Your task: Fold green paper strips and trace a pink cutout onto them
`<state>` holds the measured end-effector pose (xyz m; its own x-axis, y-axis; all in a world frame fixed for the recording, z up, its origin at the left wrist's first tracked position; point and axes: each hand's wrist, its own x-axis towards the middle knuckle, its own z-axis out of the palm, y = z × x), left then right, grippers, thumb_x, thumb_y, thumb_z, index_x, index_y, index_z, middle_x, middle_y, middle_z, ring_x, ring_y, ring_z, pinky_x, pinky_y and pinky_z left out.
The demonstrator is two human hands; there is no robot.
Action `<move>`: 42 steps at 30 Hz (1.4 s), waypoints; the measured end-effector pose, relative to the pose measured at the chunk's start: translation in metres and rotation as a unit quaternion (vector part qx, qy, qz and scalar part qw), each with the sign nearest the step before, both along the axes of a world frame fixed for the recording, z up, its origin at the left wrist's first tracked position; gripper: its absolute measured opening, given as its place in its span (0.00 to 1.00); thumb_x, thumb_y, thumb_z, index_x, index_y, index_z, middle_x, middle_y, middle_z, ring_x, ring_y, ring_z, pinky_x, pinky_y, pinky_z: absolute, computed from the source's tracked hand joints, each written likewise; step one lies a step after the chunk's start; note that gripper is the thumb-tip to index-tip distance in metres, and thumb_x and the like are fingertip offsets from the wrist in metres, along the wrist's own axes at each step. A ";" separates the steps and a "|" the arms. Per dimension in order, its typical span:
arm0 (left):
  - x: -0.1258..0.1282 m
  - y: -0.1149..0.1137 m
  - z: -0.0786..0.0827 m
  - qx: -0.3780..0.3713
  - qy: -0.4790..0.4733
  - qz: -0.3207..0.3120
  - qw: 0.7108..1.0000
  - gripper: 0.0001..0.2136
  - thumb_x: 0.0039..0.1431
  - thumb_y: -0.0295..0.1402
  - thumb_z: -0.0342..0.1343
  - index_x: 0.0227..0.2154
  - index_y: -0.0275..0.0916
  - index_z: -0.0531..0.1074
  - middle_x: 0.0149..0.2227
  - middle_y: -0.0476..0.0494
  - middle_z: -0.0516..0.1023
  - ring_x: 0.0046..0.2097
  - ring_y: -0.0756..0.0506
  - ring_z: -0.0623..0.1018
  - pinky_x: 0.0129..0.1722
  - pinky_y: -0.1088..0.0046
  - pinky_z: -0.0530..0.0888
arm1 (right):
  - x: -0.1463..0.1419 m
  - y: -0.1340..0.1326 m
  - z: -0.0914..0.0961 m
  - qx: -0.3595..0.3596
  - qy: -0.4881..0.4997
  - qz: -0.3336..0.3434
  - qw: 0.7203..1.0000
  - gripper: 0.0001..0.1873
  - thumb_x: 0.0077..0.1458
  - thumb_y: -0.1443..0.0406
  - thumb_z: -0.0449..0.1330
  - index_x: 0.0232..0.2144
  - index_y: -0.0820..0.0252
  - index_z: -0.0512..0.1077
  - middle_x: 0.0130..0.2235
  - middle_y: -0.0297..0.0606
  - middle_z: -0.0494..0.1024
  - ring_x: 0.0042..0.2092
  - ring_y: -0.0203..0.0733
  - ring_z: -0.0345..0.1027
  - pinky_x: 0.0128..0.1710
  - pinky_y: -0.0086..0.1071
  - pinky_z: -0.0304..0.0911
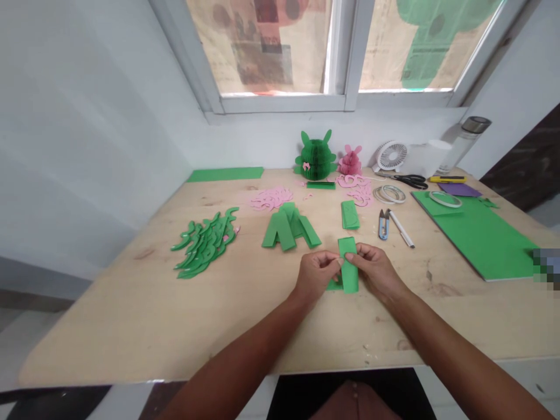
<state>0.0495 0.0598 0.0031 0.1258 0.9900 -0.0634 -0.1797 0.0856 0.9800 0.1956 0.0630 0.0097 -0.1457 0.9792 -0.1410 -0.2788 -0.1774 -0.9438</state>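
Between my two hands stands a green paper strip [349, 275], held above the near part of the table. My left hand [318, 271] pinches its left edge with thumb and fingertips. On the opposite edge my right hand [374, 267] grips it, thumb across the front. Another green paper piece [335, 284] shows low behind the strip, partly hidden by my left fingers. Just beyond lies a small folded green paper stack [350, 214]. To the left, several folded green strips [286, 227] lean together in a pile.
Green cut-out shapes [205, 242] and pink cut-outs [273, 198] lie left. Thread snips [384, 224], a white pen [401, 228], tape rolls [389, 194] and black scissors [411, 179] are right, beside green sheets [481, 239]. Paper figures [315, 158] and a fan [391, 156] stand at the back.
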 end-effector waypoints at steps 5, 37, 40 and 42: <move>0.000 0.000 -0.001 0.009 0.005 0.007 1.000 0.09 0.44 0.36 0.62 0.20 0.35 0.74 0.16 0.51 0.72 0.19 0.53 0.69 0.21 0.79 0.69 | -0.002 0.000 0.001 0.002 0.005 -0.005 1.000 0.16 0.34 0.58 0.74 0.22 0.61 0.73 0.21 0.30 0.73 0.23 0.32 0.62 0.24 0.28 0.59; 0.001 -0.003 0.000 0.009 0.032 0.005 0.999 0.10 0.44 0.37 0.62 0.17 0.35 0.73 0.15 0.51 0.71 0.18 0.54 0.68 0.20 0.79 0.67 | 0.003 0.003 -0.004 -0.003 0.034 -0.058 0.998 0.15 0.37 0.56 0.73 0.20 0.61 0.76 0.21 0.31 0.74 0.23 0.32 0.61 0.26 0.28 0.56; 0.001 -0.004 0.000 0.011 0.037 -0.001 0.999 0.10 0.44 0.36 0.63 0.17 0.35 0.73 0.15 0.52 0.70 0.18 0.54 0.68 0.19 0.79 0.67 | 0.004 0.003 -0.001 -0.006 0.034 -0.056 0.998 0.15 0.36 0.56 0.73 0.21 0.60 0.76 0.22 0.32 0.74 0.24 0.32 0.62 0.26 0.29 0.57; 0.002 -0.005 0.001 0.012 0.040 -0.004 0.999 0.10 0.44 0.36 0.63 0.17 0.35 0.73 0.14 0.52 0.70 0.18 0.54 0.68 0.19 0.79 0.67 | 0.005 0.003 0.000 -0.006 0.032 -0.062 0.998 0.15 0.36 0.56 0.73 0.20 0.60 0.75 0.21 0.31 0.74 0.24 0.32 0.62 0.27 0.29 0.58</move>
<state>0.0512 0.0549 0.0040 0.1288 0.9904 -0.0508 -0.0999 0.0639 0.9929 0.2003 0.0655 0.0102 -0.0324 0.9885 -0.1477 -0.3595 -0.1494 -0.9211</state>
